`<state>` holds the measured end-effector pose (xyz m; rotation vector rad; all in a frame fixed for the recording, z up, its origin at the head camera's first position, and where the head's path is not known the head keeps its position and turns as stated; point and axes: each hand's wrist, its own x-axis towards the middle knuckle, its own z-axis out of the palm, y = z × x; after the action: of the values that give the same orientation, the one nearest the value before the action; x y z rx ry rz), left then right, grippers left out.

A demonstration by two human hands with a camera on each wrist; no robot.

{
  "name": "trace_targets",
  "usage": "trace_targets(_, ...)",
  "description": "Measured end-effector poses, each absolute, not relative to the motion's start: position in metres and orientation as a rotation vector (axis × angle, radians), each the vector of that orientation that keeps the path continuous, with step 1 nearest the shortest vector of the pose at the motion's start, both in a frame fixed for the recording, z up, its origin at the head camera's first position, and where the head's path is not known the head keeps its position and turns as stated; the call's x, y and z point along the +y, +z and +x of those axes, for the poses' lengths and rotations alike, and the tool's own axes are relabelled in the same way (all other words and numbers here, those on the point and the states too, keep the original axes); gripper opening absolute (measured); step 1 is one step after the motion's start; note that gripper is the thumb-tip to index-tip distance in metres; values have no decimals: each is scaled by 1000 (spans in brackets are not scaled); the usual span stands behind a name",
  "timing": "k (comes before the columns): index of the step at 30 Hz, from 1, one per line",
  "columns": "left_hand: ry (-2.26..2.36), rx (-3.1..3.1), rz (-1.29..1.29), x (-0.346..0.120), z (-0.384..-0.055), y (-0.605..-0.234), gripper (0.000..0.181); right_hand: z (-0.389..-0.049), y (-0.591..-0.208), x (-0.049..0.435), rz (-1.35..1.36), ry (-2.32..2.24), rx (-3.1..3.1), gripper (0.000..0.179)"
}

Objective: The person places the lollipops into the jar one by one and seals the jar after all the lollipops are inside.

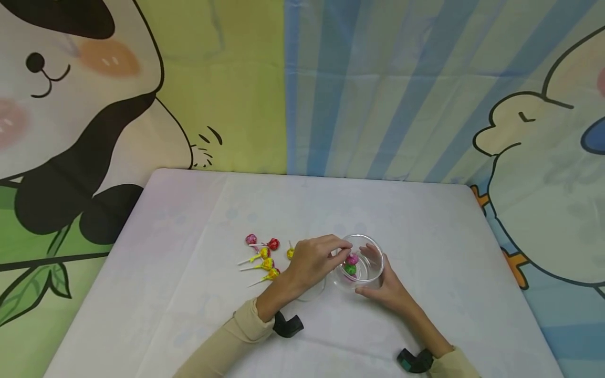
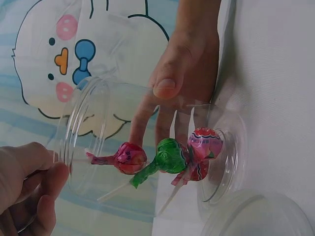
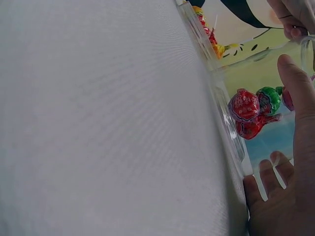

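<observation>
Clear plastic jar (image 1: pixel 363 265) stood upright on the white table (image 1: pixel 416 220), mouth up. Right hand (image 1: pixel 389 290): curled round the jar wall, thumb on the near side, fingers on the far side. Left hand (image 1: pixel 312 262): at the jar mouth, thumb and fingers pinching the stick of a pink lollipop (image 2: pixel 130 158); its wrapped head hung inside the jar, below the rim.

Jar contents, besides the held one: a green lollipop (image 2: pixel 171 155), just beside the pink head, and two pink-and-red lollipops (image 2: pixel 205 143) near the base. Whether the held head touched the green one could not be told.

Outside the jar, to the left: three yellow lollipops (image 1: pixel 267 264) in a slanting row, sticks pointing left; a red lollipop (image 1: pixel 273 243) and a second pink lollipop (image 1: pixel 251 239) behind them. One more yellow lollipop (image 1: pixel 290 253) lay apart, near the left hand. A clear round piece (image 2: pixel 258 216) sat beside the jar, partly under the left forearm.

Beige sleeves (image 1: pixel 227 336) covered both forearms. Backdrop: printed cloth (image 1: pixel 246 84) with a panda, stripes and a white cartoon animal.
</observation>
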<state>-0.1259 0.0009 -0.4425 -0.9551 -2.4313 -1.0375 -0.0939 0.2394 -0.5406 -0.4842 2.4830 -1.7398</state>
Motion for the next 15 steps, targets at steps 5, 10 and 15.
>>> trace_targets(5, -1010, -2472, -952, 2, -126, -444, 16, -93, -540, 239, -502, -1765, 2469, 104)
trace_targets(10, -983, -2504, -944, 3, -125, -444, 17, -93, -538, 238, -497, -1768, 2466, 104)
trace_targets(15, -973, -2513, -934, 2, -125, -441, 18, -93, -537, 238, -482, -1730, 2487, 104)
